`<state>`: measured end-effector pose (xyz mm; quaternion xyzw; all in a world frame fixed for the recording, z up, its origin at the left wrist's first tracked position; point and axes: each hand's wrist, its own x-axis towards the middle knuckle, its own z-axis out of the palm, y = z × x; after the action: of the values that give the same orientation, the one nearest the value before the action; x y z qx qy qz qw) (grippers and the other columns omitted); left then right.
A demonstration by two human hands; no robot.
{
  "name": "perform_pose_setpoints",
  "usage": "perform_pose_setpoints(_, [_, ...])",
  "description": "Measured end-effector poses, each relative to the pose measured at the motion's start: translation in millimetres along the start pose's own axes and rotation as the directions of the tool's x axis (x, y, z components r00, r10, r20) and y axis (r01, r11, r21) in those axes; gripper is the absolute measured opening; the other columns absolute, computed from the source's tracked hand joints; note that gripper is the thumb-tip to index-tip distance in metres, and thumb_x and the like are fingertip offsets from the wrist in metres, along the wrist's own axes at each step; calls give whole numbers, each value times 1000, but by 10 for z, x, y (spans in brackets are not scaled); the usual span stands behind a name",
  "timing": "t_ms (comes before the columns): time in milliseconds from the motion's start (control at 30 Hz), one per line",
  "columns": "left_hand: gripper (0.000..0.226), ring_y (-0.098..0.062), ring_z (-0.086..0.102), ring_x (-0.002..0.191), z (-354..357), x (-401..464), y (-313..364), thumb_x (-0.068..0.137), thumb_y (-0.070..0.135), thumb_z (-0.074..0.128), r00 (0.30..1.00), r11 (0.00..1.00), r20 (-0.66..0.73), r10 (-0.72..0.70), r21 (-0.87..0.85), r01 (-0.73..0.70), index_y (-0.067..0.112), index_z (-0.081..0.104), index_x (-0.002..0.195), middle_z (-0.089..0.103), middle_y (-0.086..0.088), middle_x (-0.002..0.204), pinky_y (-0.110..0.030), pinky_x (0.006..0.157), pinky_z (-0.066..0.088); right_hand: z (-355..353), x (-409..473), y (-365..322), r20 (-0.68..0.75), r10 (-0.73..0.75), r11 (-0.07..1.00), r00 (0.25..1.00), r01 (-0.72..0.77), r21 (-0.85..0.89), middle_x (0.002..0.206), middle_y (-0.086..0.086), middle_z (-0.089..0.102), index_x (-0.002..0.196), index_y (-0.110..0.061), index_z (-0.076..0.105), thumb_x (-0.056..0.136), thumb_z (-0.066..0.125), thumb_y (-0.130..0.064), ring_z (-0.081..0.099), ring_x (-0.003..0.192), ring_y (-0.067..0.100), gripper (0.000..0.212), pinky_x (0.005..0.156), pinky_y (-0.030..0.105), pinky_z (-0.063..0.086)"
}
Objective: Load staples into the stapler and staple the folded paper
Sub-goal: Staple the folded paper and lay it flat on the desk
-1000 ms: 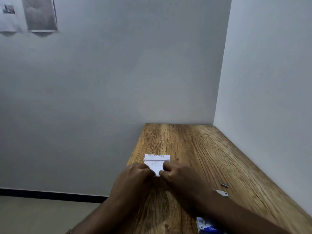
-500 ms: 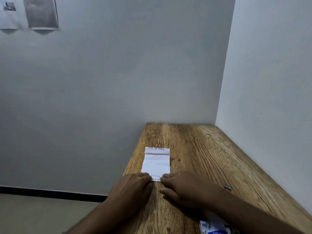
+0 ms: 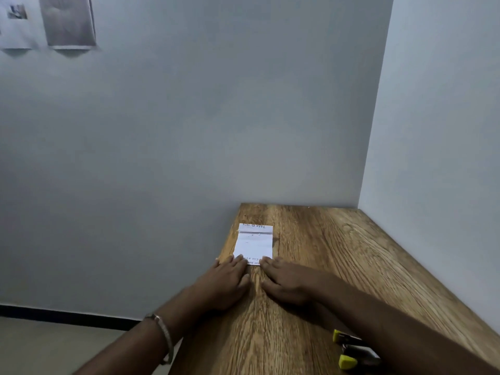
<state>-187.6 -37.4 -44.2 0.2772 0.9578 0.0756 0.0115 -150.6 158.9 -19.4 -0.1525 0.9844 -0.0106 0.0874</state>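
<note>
A small white paper (image 3: 254,243) with printed text lies flat on the wooden table (image 3: 338,266), near its left edge, with a crease across its far end. My left hand (image 3: 227,280) and my right hand (image 3: 286,280) rest palm down side by side, fingertips pressing on the paper's near edge. A yellow and metal stapler (image 3: 351,350) lies opened at the bottom right, partly hidden under my right forearm.
The table sits in a corner, with a grey wall behind and a white wall along its right side. Its left edge drops to the floor. Two sheets (image 3: 67,21) hang on the wall at the top left.
The paper was folded small under my fingers; now it lies unfolded and longer, with my hands drawn back to its near edge. The view shifted and the stapler has come into sight.
</note>
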Motion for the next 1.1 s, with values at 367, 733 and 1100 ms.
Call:
perform_pose_setpoints(367, [57,-23,18,148,-31,733,-236,99,45,21,1000,1000,-12,5,-11,-5,13,30,145,23,-10,160,-49,121,10,-32,632,324,-54,20,999,998,-18,43,168,4,-3,158,-19,-2,100,22,-56,0,154,22,73,124,45,5])
perform_pose_setpoints(733, [61,-23,17,149,70,843,-296,95,47,23,997,998,-76,11,-61,-16,12,30,145,23,-10,161,-46,121,14,69,713,411,-128,-1,997,992,11,81,168,3,-2,158,-19,-1,98,22,-58,-1,154,20,75,124,44,3])
perform_pose_setpoints(1100, [72,-22,9,151,63,878,-294,94,54,21,999,1000,-39,-14,-3,14,14,14,153,13,-7,163,-45,121,8,84,759,433,-125,9,997,992,1,78,168,2,-2,157,-21,-2,95,20,-62,0,154,19,77,122,44,3])
